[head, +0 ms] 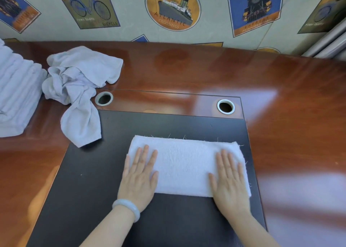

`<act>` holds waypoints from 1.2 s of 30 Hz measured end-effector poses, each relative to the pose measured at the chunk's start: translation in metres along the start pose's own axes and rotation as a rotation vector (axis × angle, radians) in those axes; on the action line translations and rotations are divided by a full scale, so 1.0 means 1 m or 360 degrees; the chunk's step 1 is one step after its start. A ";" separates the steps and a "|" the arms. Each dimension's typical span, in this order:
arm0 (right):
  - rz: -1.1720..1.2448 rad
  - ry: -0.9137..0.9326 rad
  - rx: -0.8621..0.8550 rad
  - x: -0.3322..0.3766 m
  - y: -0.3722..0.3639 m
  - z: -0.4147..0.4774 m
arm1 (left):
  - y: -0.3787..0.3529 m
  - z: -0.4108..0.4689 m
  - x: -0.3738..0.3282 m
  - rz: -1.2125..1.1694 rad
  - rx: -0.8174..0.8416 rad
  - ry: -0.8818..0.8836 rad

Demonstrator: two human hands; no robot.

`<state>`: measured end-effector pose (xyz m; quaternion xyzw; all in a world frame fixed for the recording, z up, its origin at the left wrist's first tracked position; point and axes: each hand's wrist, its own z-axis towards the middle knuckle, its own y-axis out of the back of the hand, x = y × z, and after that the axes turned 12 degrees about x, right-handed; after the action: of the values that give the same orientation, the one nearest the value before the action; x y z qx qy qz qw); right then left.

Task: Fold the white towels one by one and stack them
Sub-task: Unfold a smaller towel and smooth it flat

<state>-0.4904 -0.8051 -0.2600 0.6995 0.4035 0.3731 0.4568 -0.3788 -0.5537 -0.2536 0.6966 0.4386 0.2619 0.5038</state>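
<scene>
Terrycloth towels folded flat form a soft stack (16, 89) at the far left of the glossy reddish wooden desk (280, 97), with a crumpled heap of white towels (78, 82) just beside it. On the matte black desk pad (89, 190) lies a folded white towel (185, 164), a fuzzy rectangle with frayed threads along its far edge. The left hand (139, 179), wearing a pale bangle (127, 208), and the right hand (230, 181) press flat on its ends, fingers straight, gripping nothing.

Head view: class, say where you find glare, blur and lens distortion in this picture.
Head view, right side: pale glare washes the glossy wooden table; head view, far side: its edge bows, a wide-angle distortion; head view, left edge: the towel stack looks soft, while the folded towel under the left hand and right hand is sharp, loose threads showing.
</scene>
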 end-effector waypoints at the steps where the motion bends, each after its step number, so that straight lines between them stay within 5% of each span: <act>1: 0.0008 -0.0067 0.0025 -0.013 0.000 -0.004 | 0.000 -0.002 0.009 -0.0006 0.0023 0.0038; 6: 0.0077 -0.0324 0.0107 -0.040 0.012 -0.018 | 0.007 -0.008 0.036 -0.0111 0.0086 0.0242; 10: 0.0017 0.0020 -0.0107 -0.005 0.032 0.010 | 0.032 0.012 0.016 0.0040 -0.0029 -0.0018; 13: -0.0073 0.0174 0.0094 0.002 0.028 0.041 | 0.028 0.036 0.010 0.0095 0.0073 -0.0129; 17: -0.0074 -0.0108 0.0072 -0.034 0.030 0.054 | 0.020 0.046 0.027 0.0065 0.0210 0.0049; 22: 0.0493 -0.0404 -0.0057 -0.039 0.046 0.037 | 0.039 0.030 0.021 -0.0500 0.0138 0.0493; 29: 0.1333 -0.0920 0.0392 -0.038 0.072 0.022 | 0.066 0.017 0.015 -0.1364 0.0351 0.0950; 36: 0.1686 -0.0558 0.0345 -0.001 0.121 0.032 | 0.105 0.002 0.023 -0.1866 0.0155 0.0758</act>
<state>-0.4356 -0.8475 -0.1563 0.9007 -0.0484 0.3861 0.1930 -0.3296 -0.5456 -0.1582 0.2854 0.8587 0.0701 0.4198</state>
